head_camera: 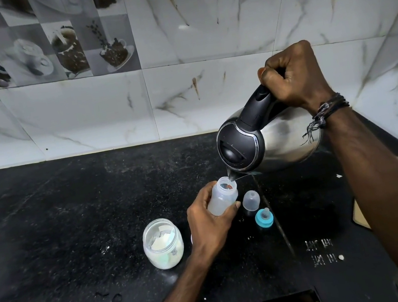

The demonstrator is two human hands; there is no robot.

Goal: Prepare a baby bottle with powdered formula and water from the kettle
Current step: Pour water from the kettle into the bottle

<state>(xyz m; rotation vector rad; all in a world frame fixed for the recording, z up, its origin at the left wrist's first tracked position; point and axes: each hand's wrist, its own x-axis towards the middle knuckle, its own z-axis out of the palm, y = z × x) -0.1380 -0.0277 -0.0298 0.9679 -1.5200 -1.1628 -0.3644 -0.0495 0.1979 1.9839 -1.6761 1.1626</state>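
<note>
The baby bottle (222, 196) stands open on the black counter (57, 215), your left hand (209, 224) wrapped around its body. Your right hand (293, 75) is fisted on the handle of the kettle (267, 138), tipped with its spout at the bottle's mouth; a thin stream seems to run in. Beside the bottle lie its clear cap (251, 200) and blue teat ring (264, 218); the formula jar (163, 243) stands left.

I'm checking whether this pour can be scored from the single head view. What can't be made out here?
- Water level in the bottle: left hand wraps it, and its wall is cloudy.
- Kettle fill: steel body and shut lid hide it.
- Kettle handle: mostly inside the right hand.
- White object behind the left hand, beside the jar: only a sliver shows.
- Wall fitting at the left edge: cut off.
</note>
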